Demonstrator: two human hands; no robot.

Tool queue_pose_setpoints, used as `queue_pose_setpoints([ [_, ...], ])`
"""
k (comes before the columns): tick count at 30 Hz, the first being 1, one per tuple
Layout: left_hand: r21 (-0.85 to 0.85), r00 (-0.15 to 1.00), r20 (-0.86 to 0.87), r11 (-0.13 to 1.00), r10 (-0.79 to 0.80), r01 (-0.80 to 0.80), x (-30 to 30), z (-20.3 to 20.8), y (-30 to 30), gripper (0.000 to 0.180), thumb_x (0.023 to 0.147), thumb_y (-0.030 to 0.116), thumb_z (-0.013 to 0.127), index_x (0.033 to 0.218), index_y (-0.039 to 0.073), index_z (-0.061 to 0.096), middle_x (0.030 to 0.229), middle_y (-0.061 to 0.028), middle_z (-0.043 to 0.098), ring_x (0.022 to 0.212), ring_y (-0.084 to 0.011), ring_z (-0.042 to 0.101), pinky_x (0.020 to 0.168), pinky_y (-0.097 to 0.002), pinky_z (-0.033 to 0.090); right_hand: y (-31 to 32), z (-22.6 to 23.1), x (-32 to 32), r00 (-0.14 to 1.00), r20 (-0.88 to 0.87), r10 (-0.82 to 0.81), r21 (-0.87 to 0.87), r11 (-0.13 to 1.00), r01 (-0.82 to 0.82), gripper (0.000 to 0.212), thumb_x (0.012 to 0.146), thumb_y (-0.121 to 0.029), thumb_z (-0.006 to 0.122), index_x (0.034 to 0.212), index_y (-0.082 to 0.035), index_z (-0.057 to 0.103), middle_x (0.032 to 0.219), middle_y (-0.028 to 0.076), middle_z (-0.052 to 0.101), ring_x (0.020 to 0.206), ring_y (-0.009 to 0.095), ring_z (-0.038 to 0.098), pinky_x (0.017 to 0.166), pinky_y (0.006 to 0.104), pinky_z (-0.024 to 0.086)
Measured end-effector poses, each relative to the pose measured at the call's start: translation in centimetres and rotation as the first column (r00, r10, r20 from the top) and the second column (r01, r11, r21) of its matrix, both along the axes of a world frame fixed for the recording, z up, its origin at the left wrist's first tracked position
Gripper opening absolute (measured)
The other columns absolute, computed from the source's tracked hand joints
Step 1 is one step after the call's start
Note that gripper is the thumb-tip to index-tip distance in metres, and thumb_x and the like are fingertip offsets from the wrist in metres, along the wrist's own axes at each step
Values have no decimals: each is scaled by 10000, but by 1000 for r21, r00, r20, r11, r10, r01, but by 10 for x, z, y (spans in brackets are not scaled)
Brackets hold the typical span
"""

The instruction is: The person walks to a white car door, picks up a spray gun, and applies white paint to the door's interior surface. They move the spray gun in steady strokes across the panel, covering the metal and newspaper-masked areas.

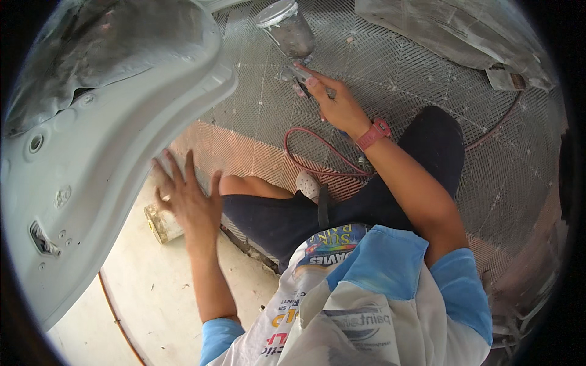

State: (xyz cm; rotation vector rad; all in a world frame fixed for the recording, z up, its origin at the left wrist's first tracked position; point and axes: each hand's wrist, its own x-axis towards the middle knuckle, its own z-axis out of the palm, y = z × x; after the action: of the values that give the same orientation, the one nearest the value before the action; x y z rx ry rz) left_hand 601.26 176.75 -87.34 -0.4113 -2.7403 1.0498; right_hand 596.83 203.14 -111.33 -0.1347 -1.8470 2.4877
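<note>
A spray gun with a paint-smeared cup (296, 38) is in the grip of my right hand (342, 108), held out ahead of me with its cup pointing away. My fingers wrap its handle and partly hide it. To the left stands a pale grey car door (116, 143), its inner side showing holes and a latch slot. My left hand (194, 198) is spread with fingers apart and holds nothing. Its fingertips lie close to the door's curved edge; whether they touch it I cannot tell.
Grey plastic sheeting (134, 46) covers the door's upper part. A stained tin can (163, 224) lies under my left hand. A red hose (292, 157) loops across the ribbed mat (378, 79). More sheeting (452, 30) hangs at the far right. A thin brown cable (116, 314) crosses the pale floor.
</note>
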Motion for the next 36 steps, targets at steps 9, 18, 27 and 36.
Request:
queue_pose_setpoints([
  [9, 844, 775, 494, -3, 394, -536, -158, -186, -13, 695, 1032, 590, 711, 1281, -58, 731, 1099, -239, 811, 1060, -355, 779, 886, -452, 599, -1, 12, 6, 998, -52, 31, -53, 998, -34, 576, 1153, -510, 548, 1579, -131, 627, 1291, 211, 790, 1166, 272, 772, 1067, 422, 558],
  [18, 880, 817, 185, 278, 546, -385, -224, -222, -22, 958, 957, 856, 576, 1246, -32, 789, 1238, -234, 797, 1181, -404, 758, 1030, -495, 576, -5, 12, 14, 998, -58, -22, -72, 997, 17, 603, 1147, -537, 550, 1564, -110, 638, 1297, 215, 788, 1153, 266, 769, 1073, 411, 550],
  [27, 844, 784, 169, 324, 597, -428, -212, -209, -8, 805, 944, 784, 667, 1270, 63, 817, 1254, -176, 808, 1194, -386, 760, 1021, -497, 583, -11, 6, 20, 997, -64, -39, -68, 997, 34, 617, 1141, -542, 560, 1557, -94, 641, 1186, 203, 811, 1124, 247, 769, 1049, 405, 558],
  [36, 952, 852, 296, -57, 432, -302, -214, -219, -16, 691, 918, 655, 812, 1114, -8, 821, 1024, -132, 819, 850, -274, 770, 835, -422, 617, -22, 4, 22, 996, -83, -17, -39, 999, 14, 630, 1145, -593, 510, 1592, -165, 625, 831, -38, 667, 523, 42, 507, 518, 251, 459],
])
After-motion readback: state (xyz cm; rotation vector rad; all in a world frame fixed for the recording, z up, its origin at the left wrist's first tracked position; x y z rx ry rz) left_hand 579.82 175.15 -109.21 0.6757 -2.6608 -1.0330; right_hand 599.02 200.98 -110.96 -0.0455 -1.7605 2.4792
